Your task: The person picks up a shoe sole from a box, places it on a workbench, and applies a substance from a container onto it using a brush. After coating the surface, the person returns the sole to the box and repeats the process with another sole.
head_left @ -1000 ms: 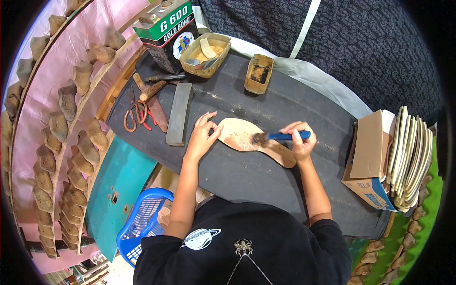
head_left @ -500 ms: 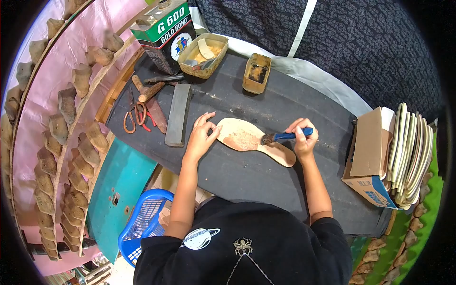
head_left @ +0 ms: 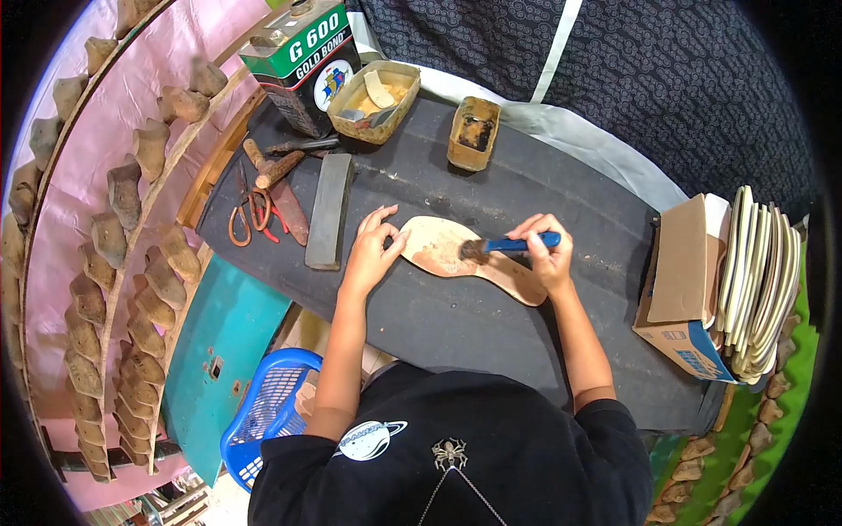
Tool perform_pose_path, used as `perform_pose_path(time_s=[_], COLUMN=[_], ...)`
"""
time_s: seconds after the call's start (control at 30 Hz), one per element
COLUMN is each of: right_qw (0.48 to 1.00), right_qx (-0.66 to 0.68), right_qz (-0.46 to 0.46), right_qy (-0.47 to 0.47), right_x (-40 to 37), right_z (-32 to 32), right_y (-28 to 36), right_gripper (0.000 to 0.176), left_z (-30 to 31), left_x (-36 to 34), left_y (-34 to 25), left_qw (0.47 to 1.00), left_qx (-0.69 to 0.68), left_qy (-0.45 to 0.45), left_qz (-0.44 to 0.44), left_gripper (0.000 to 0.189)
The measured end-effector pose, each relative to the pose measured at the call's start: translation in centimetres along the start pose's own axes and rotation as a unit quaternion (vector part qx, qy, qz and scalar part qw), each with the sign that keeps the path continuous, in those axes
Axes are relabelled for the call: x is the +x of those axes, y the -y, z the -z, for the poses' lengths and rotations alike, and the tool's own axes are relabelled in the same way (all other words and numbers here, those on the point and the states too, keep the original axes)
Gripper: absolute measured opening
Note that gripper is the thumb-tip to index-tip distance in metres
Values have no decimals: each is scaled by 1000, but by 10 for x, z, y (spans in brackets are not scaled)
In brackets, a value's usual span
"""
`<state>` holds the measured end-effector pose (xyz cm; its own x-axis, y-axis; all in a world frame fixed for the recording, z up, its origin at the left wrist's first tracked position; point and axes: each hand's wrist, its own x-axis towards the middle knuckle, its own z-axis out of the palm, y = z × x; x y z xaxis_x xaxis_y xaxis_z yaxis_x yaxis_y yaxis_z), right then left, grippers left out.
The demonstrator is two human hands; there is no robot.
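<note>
A tan sole-shaped piece (head_left: 436, 248) lies on the dark work table, its wide end towards the left. My left hand (head_left: 374, 251) pinches the rim of that wide end between thumb and finger. In my right hand (head_left: 545, 251) is a blue-handled brush (head_left: 517, 243), gripped by the handle, its dark bristles over the middle of the sole. A darker, wet-looking patch covers part of the wide end. The narrow end of the sole reaches just below my right hand.
A grey block (head_left: 329, 212), scissors (head_left: 260, 209) and other tools lie left. Behind stand a glue can (head_left: 303, 70), a tub (head_left: 374, 101) and a small container (head_left: 474, 133). A cardboard box (head_left: 680, 263) with stacked soles is right; a blue basket (head_left: 263, 412) is below left.
My right hand has moved slightly left and up with the brush, whose bristles have shifted towards the wide end of the sole. My left hand has stayed in place.
</note>
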<state>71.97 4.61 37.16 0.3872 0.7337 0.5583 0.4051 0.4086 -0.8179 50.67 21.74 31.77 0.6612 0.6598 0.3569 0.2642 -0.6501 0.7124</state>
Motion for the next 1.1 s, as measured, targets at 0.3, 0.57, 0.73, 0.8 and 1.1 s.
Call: perform_pose_path(time_s=[0.3,0.57,0.73,0.8,1.1], right_qw=[1000,996,998,995,998], right_qx=[-14,27,-55,-99,-22], right_qz=[1,-73,0,28,-57], right_qy=[-18,41,-12,-6,12], right_x=[5,7,11,10,5], right_z=[5,6,21,22,-11], right_y=[3,-1,3,5,3], right_gripper=[17,13,20,24,13], left_z=[1,0,0,0,0], left_x=[0,0,0,1,0], left_y=[-2,-1,-1,0,-2], left_qw=[1000,1000,1000,1000,1000], left_qx=[2,7,8,9,4], left_qy=[2,1,0,0,0], left_qz=[3,4,-2,-4,5], left_gripper=[19,20,21,21,20])
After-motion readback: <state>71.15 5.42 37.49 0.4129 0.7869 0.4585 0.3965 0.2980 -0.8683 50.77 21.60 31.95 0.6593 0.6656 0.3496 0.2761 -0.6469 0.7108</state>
